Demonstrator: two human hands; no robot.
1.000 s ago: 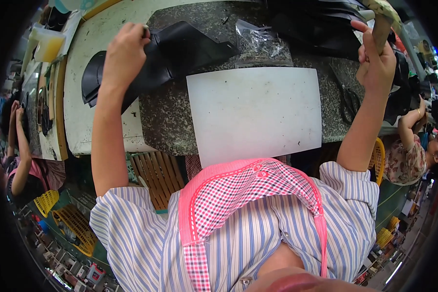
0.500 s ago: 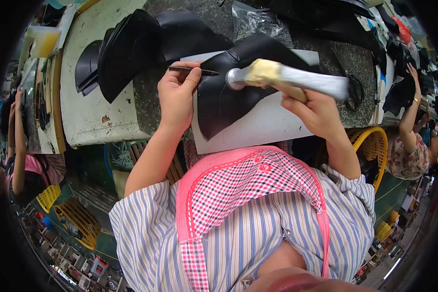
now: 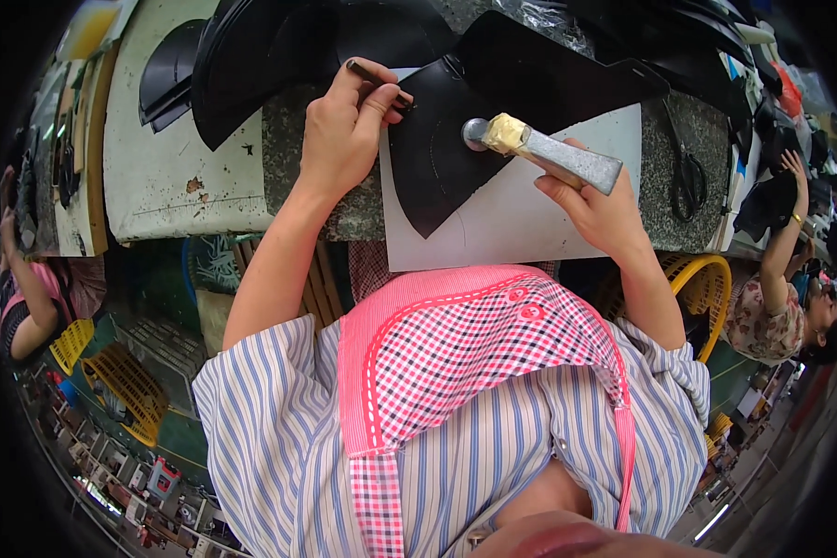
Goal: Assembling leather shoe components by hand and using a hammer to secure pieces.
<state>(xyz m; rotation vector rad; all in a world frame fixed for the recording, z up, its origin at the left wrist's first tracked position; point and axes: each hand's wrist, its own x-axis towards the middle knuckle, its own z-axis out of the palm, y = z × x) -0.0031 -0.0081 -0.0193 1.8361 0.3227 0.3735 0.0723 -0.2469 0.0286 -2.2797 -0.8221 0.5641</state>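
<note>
A black leather-like piece (image 3: 442, 163) with a dotted curved line lies on a white board (image 3: 530, 228) before me. My left hand (image 3: 338, 135) is closed around a thin dark metal rod (image 3: 367, 74), at the left edge of the piece. The rod slants down to the right; whether its tip touches the piece I cannot tell. My right hand (image 3: 604, 214) grips a hammer (image 3: 572, 160) by its handle, mostly hidden under the head. The hammer has a round metal face and yellowish wrapping around its middle, and it is over the right part of the piece.
Stacked black pieces (image 3: 242, 70) lie at the far left. Scissors (image 3: 688, 181) rest on the speckled stone top, right of the board. A clear plastic bag (image 3: 549, 20) lies at the back. A yellow basket (image 3: 716, 279) stands below the table edge. Other people's arms (image 3: 783, 232) show at both sides.
The rod has turned from nearly level to slanting downward, drawn back toward my left hand. The hammer, blurred before, is now sharp. The black piece spreads farther to the right.
</note>
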